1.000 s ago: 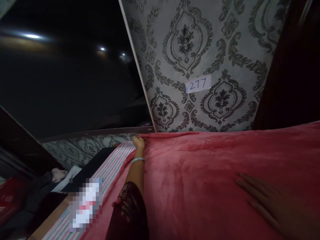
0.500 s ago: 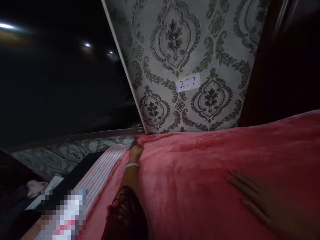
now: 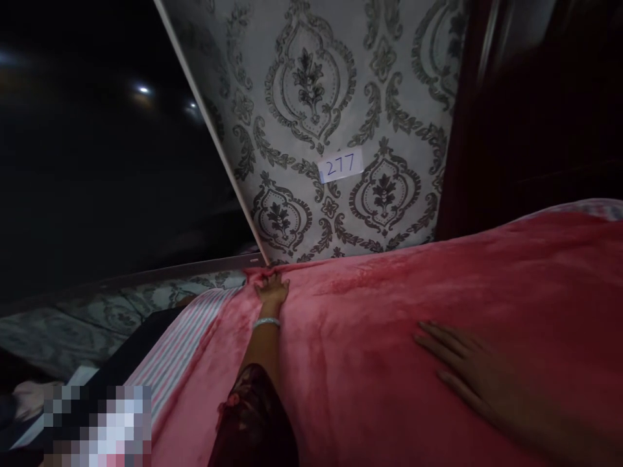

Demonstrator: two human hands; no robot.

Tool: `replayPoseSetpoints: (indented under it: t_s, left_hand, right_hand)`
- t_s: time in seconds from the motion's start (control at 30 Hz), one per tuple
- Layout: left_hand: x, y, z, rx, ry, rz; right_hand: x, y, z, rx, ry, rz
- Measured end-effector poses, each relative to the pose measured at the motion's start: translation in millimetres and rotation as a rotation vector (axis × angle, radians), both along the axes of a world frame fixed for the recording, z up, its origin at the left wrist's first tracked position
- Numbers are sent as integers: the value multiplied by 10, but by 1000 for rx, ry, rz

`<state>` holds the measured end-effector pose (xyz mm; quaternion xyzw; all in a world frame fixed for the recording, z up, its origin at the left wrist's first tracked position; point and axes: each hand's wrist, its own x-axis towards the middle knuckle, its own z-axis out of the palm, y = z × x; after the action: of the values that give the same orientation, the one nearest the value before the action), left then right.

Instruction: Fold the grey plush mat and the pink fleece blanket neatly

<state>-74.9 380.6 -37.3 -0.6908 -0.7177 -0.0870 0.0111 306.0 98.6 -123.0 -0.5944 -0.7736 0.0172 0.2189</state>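
Blanket of coral-red, short-piled plush (image 3: 360, 337) lies beneath both hands and fills the space between them. Its far edge runs sideways from just beyond the left hand (image 3: 273, 289), rising gently past the right hand (image 3: 462, 363); its left edge slants from the far corner back toward the wearer. The visible spread is longest from left to right, but the near and right ends run out of view, so the true long axis cannot be told. That far left corner, slightly puckered, points toward the large, glossy black screen (image 3: 107, 168) ahead and left of the left hand.

Two hands show, both palm down. The left has its fingers fanned wide on the plush close to the corner; the right lies flat, fingers extended, thumb apart, gripping nothing.

One pale beaded-looking bracelet (image 3: 267, 322) circles the left wrist, above one dark, shiny maroon sleeve (image 3: 257, 408). Smooth cloth striped pink, grey and white (image 3: 178, 347) emerges left of the left hand, beside a flat black surface (image 3: 129, 347). Beyond both hands stands grey damask-patterned wallpaper (image 3: 311, 91) bearing one white paper label (image 3: 341, 165) handwritten "277"; dark reddish-brown panelling (image 3: 511, 136) rises beyond the right hand.
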Motion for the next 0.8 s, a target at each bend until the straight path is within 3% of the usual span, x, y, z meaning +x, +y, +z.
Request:
replayPoseSetpoints:
  t_s: [0.13,0.23,0.33,0.4,0.5,0.6,0.7,0.8]
  left_hand:
    - [264,-79,86,-14,7,-3]
    - [671,-209,78,0,13,-207]
    - [1042,-343,-60,-21,38,-487]
    - [1176,-389,-153,-73,61,-504]
    - [1241,-387,-189,-125,102,-327]
    - [1245,-392,-87,-162,128,-228]
    - [1159,-526,60,-225,125,-276]
    - [866,-824,120,-237,139,-328]
  right_hand:
    - [-39,-3,72,-36,-32,15]
    - [-61,-5,109,-31,-9,16]
    - [-76,4,130,-47,1,36]
    - [-77,15,125,-54,2,46]
    - [-69,31,97,-35,10,53]
    - [-66,45,77,1,17,67]
    - [-75,60,78,30,11,74]
    - [-83,69,70,38,2,63]
